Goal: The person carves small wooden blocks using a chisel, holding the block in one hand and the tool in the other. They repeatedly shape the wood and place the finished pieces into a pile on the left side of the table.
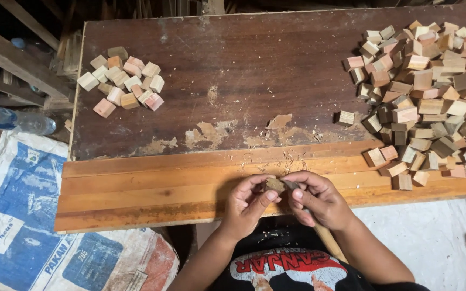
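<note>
small block worked at the table's near edge

both hands together at the near edge of the table (233,70), about midway along it. left hand (246,205) curled around a small wooden block (274,185), grip pinching it between thumb and fingertips, just off the pale plank (152,186) along the near edge. right hand (322,202) just beside, touching the block with the tip of a thin tool (290,185); grip pressed together on that tool, wooden handle (327,240) running back under the wrist. exact kind of tool too small to tell.

at the far left corner, a small cluster of light, cleaner blocks (125,83), closely packed. along the right edge, a big loose pile of darker, rougher blocks (432,91), spilling onto the plank toward the near right corner. one single block (345,118) apart from the pile, just left of it. fine shavings (292,159) scattered on the worn top and plank near the hands.

off the table's left edge, a plastic bottle (14,119) lying on its side, and below it a blue and white woven sack (22,215) spread out.
</note>
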